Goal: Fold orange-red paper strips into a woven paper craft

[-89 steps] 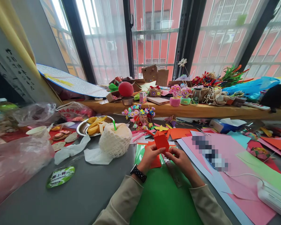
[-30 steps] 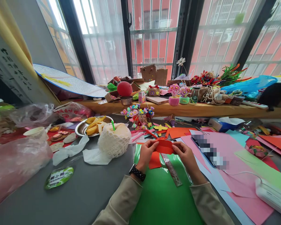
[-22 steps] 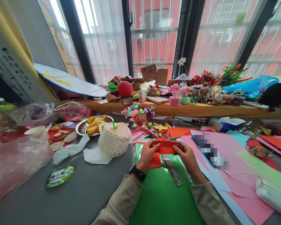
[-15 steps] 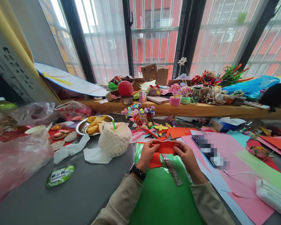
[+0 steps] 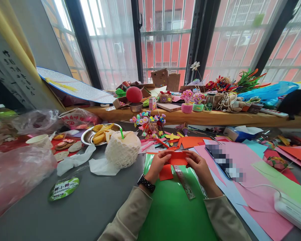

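Left hand (image 5: 157, 164), right hand (image 5: 199, 166): red paper (image 5: 178, 158)

red folded paper (image 5: 177, 158), glossy green sheet (image 5: 175, 211), pink paper (image 5: 248, 174).

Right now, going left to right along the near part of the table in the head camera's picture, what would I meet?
First a green oval label, then a foam-netted round fruit, the left hand, the red folded paper pinched by both hands, the right hand, and a white box at far right.
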